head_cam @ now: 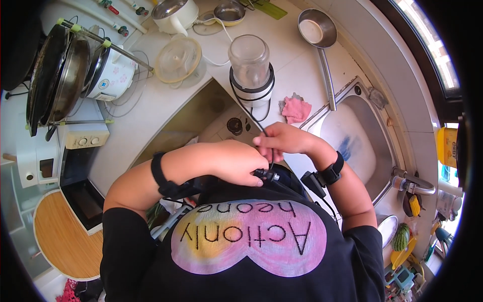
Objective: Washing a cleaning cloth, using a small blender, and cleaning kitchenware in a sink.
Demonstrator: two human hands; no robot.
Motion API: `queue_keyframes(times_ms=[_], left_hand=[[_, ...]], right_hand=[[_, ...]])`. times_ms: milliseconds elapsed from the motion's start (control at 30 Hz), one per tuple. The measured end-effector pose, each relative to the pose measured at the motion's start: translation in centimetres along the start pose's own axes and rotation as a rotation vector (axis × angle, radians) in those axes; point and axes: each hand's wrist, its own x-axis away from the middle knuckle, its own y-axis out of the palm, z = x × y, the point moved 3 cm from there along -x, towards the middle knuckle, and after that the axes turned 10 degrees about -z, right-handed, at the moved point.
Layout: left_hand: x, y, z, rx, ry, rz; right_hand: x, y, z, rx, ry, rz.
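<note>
A blender (pixel 251 68) with a clear, upturned jar stands on the counter corner in front of me. Its black power cord (pixel 252 116) runs from the base down to my hands. My left hand (pixel 241 164) is closed around the cord's plug end (pixel 266 174), with the metal tip sticking out to the right, close to my shirt. Between thumb and fingers, my right hand (pixel 277 143) pinches the cord a little above the plug. A pink cloth (pixel 296 109) lies on the counter just beyond the right hand.
At right is a metal sink (pixel 354 143) with a faucet (pixel 413 185). A long-handled metal ladle (pixel 317 28) rests behind it. A lidded clear bowl (pixel 179 62), white electric pot (pixel 174 17), rice cooker (pixel 113 75) and pan rack (pixel 107 43) stand along the left and back.
</note>
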Motion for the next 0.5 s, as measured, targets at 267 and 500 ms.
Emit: queue_keyframes(times_ms=[267,500], left_hand=[[2.2,-5.7,-2.8,0.309,-0.057,0.206],[8.1,-9.8,-12.0,0.544,-0.338,0.501]], right_hand=[[7.1,-5.0,11.6,-0.256,-0.016,0.399],[13.3,-9.0,10.7,-0.478,-0.356,0.571]])
